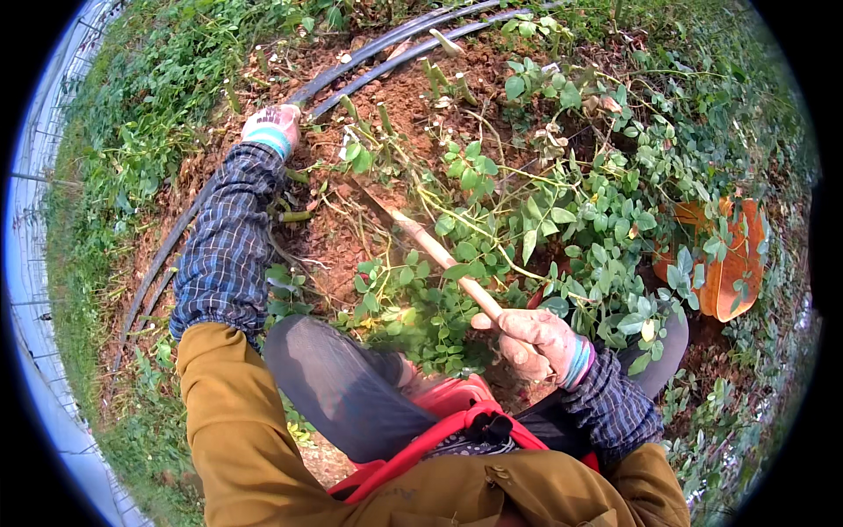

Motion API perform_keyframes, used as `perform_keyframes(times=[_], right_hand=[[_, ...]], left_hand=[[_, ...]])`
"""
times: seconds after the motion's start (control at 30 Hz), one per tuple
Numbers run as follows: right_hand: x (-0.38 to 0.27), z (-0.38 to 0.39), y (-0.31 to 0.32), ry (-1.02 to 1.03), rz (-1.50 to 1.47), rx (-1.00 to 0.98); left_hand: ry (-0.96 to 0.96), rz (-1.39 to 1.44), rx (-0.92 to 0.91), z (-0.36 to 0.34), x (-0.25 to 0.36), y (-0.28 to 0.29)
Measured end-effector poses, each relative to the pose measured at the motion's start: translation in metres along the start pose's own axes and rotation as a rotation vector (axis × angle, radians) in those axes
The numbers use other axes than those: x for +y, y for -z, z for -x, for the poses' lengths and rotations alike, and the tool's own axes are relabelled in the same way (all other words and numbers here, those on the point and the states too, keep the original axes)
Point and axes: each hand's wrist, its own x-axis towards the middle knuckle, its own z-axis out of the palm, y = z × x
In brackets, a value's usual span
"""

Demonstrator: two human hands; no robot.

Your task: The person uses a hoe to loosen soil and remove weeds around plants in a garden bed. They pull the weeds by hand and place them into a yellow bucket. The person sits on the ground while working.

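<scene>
My right hand (536, 342), in a soiled pale glove, is wrapped round the wooden handle of a long hand tool (448, 259). The handle slants forward and left over the leafy stems. A thin, dark metal end (373, 198) reaches down to the reddish soil; its exact shape is hard to see. Farther forward on the left, my left hand (274, 130), gloved too, is closed at the black hoses (386, 53), which run past it. Its fingertips are hidden. Cut green stubs (384, 119) stand in the soil just right of this hand.
Leafy plants with thorny-looking stems (562, 211) spread across the middle and right. An orange plastic object (733, 263) lies among leaves at the right. Under me is a red seat (452, 395), with a red strap (430, 435) across my lap. Pale sheeting (35, 307) borders the left.
</scene>
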Motion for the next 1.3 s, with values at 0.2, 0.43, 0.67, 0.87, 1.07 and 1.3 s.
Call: perform_keyframes(times=[0.2,0.43,0.67,0.87,1.07,1.3], right_hand=[[0.031,0.041,-0.039,-0.15,-0.162,0.149],[0.085,0.017,-0.081,0.052,-0.089,0.465],[0.08,0.017,-0.078,0.012,-0.078,0.421],[0.07,0.023,-0.071,-0.042,-0.027,0.435],[0.085,-0.044,-0.079,0.013,-0.018,0.505],[0.134,-0.083,-0.077,0.194,-0.061,0.539]], left_hand=[[0.232,0.741,0.479,0.023,-0.033,0.098],[0.133,1.52,0.322,0.136,0.01,0.057],[0.306,2.11,0.323,0.214,0.047,-0.032],[0.375,2.14,0.464,0.213,0.041,-0.023],[0.343,2.145,0.613,0.201,0.034,-0.027],[0.389,2.054,0.702,0.2,0.032,-0.033]])
